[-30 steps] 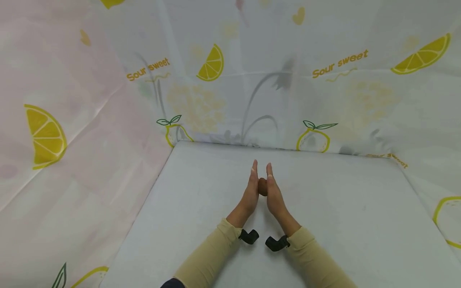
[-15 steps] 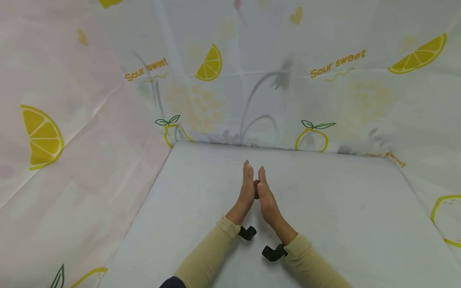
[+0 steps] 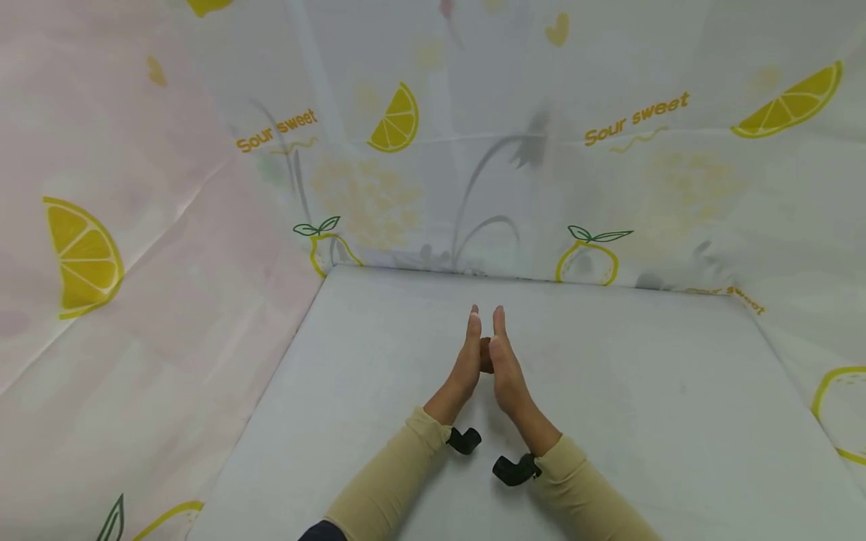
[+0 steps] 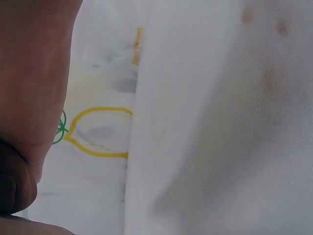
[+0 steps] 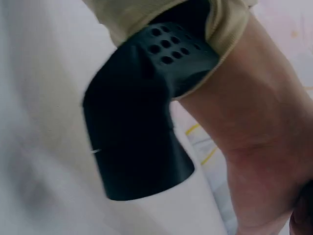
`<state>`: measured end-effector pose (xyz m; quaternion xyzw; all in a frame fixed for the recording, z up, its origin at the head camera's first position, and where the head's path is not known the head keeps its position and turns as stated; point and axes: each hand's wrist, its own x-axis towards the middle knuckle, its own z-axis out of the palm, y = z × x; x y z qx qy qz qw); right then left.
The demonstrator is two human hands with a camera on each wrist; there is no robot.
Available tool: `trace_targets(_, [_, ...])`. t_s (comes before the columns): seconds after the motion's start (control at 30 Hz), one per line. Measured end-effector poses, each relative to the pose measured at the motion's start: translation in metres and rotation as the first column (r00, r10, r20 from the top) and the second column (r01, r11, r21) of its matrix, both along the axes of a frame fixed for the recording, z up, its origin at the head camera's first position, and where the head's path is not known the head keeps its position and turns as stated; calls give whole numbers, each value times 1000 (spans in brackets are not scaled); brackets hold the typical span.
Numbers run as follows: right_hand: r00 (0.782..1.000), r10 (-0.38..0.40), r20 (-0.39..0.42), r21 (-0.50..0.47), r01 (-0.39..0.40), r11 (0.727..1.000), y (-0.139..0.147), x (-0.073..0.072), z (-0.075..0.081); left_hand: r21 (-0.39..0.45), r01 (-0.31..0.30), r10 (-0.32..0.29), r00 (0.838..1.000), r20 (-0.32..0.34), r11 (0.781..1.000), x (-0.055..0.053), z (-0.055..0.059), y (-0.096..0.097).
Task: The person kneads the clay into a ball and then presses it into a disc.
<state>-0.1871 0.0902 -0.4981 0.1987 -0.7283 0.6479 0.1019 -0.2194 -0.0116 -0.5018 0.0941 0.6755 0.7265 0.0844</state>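
Between the two palms in the head view sits a small brown clay-like lump [image 3: 485, 355]. My left hand [image 3: 465, 364] presses it from the left, fingers straight and pointing away. From the other side my right hand [image 3: 509, 376] presses it with straight fingers, partly covering it. The left wrist view has part of the left hand [image 4: 34, 73] along its left edge, with the dark rounded lump [image 4: 17, 183] against it. In the right wrist view, the right wrist and hand [image 5: 264, 142] show at the right; a dark piece of the lump [image 5: 303, 213] appears at the edge.
A white table [image 3: 643, 398] lies under the hands. Lemon-printed cloth [image 3: 433, 188] hangs behind it and at both sides. Black angled wrist mounts [image 3: 516, 470] stick out from the beige sleeves [image 3: 392, 481].
The hands slide against each other with the lump between them: first the right came back toward the body and the left moved forward, then they partly returned. The right hand now covers more of the lump.
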Motion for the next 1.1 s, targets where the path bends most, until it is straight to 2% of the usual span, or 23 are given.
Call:
trace_targets(0.1, [1000,-9,25,-26,10,1000,4,-3,1,4,36,-35,999,-19,999,2,1,2])
trace_targets(0.3, [990,-69,121,-32,73,997,8,-8,9,-49,123,-126,990,-58,991,6,6,2])
trace_targets(0.43, [980,-77,182,-16,81,997,9,-5,27,-48,159,-163,981,-103,986,8,9,1])
trace_targets(0.57, [968,-89,233,-5,93,996,11,-2,38,-5,196,-195,970,-148,981,9,12,0])
trace_targets(0.7, [962,-107,251,-23,116,993,15,-10,17,56,213,-199,961,-194,975,8,17,1])
trace_targets(0.8, [968,-102,230,-27,111,994,16,-16,-3,74,193,-176,966,-192,978,7,18,1])
trace_targets(0.87, [976,-83,203,-30,91,995,14,-15,-10,69,161,-148,974,-171,984,7,18,0])
trace_targets(0.97, [984,-44,170,-58,55,997,10,-10,-9,51,96,-88,985,-148,994,7,17,-1])
trace_targets(1.1, [995,-31,96,-55,36,998,1,-2,-6,55,2,4,994,-106,998,5,15,0])
